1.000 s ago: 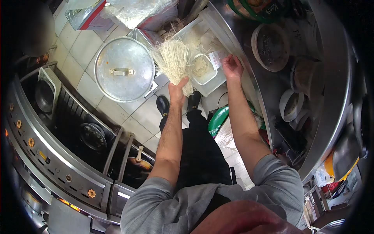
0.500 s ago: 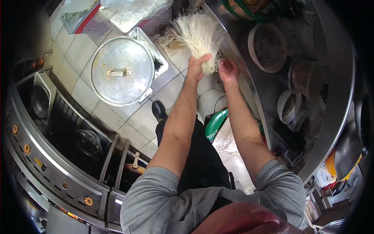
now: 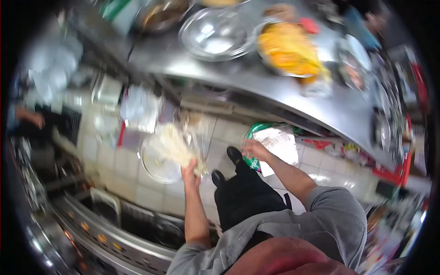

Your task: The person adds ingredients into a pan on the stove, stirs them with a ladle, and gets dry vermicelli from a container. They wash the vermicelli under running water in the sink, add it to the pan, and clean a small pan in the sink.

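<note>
My left hand (image 3: 189, 170) is closed around the lower end of a bundle of pale dried noodles (image 3: 173, 144), whose loose strands fan out up and to the left. The bundle hangs over a large lidded metal pot (image 3: 156, 168) on the floor and partly covers it. My right hand (image 3: 255, 150) has nothing in it, and its fingers are apart. It is nearest to a green and white sack (image 3: 277, 146) on the floor. Motion smears the fine details.
A steel table (image 3: 284, 87) crosses the view, with clear bowls (image 3: 217, 34) and a bowl of orange and yellow food (image 3: 291, 50) on it. Plastic bags (image 3: 140, 107) lie beyond the pot. A stove (image 3: 105, 229) runs along the lower left. Another person's hand (image 3: 32, 117) shows at far left.
The view has swung and risen from the lower shelf, so the tabletop shows. My right hand has drawn away from the noodles; my left hand has carried them toward the pot.
</note>
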{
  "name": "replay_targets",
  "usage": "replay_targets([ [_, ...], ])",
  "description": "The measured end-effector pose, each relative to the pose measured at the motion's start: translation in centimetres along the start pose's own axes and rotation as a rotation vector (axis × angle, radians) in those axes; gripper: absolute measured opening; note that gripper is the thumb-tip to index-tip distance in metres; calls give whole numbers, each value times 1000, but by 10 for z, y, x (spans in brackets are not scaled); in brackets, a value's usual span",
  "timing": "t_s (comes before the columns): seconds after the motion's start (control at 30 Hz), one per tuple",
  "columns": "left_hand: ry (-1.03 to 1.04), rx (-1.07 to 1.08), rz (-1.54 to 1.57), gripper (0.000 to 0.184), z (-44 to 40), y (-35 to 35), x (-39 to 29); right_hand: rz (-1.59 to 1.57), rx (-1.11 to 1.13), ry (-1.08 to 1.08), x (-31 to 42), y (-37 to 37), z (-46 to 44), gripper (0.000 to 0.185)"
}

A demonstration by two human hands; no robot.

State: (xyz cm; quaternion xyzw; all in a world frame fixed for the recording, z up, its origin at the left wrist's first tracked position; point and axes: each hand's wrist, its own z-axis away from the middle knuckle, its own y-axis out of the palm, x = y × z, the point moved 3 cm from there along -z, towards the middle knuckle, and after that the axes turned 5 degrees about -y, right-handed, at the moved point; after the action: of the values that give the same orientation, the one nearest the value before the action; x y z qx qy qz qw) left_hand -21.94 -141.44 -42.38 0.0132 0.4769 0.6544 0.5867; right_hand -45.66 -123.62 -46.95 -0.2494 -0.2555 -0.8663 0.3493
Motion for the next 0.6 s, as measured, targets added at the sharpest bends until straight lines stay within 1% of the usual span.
replay_targets([
  [0.1,-27,97,-167,64,67,41,-38,22,-13,-27,6,-30,102,54],
  [0.23,-62,306,-293,65,126,109,-58,23,-39,-88,4,-82,254,50],
  [0.27,-74,349,-327,65,140,131,-57,-148,6,-127,-4,-107,302,50],
  [0.3,-114,444,-395,66,160,169,-47,-353,25,-205,-34,-137,373,49],
  [0.33,-141,494,-434,67,170,188,-35,-506,-70,-271,-66,-162,413,52],
  [0.37,-176,533,-476,67,178,205,-19,-479,-473,-18,-136,-212,433,54],
  [0.4,-178,588,-492,68,187,225,-3,407,-670,280,-175,-231,461,55],
  [0.43,-184,658,-501,69,195,246,18,1148,-708,811,-212,-249,491,56],
  [0.47,-233,719,-547,69,205,266,42,1059,-752,518,-291,-295,478,57],
  [0.5,-227,768,-563,71,214,288,66,959,-739,239,-367,-339,468,57],
  [0.53,-237,817,-577,72,228,310,91,750,-1014,-73,-358,-319,490,64],
  [0.57,-317,884,-630,72,241,330,122,7,-955,20,-316,-287,528,69],
  [0.6,-323,931,-642,70,254,352,152,24,-955,-41,-296,-277,555,59],
])
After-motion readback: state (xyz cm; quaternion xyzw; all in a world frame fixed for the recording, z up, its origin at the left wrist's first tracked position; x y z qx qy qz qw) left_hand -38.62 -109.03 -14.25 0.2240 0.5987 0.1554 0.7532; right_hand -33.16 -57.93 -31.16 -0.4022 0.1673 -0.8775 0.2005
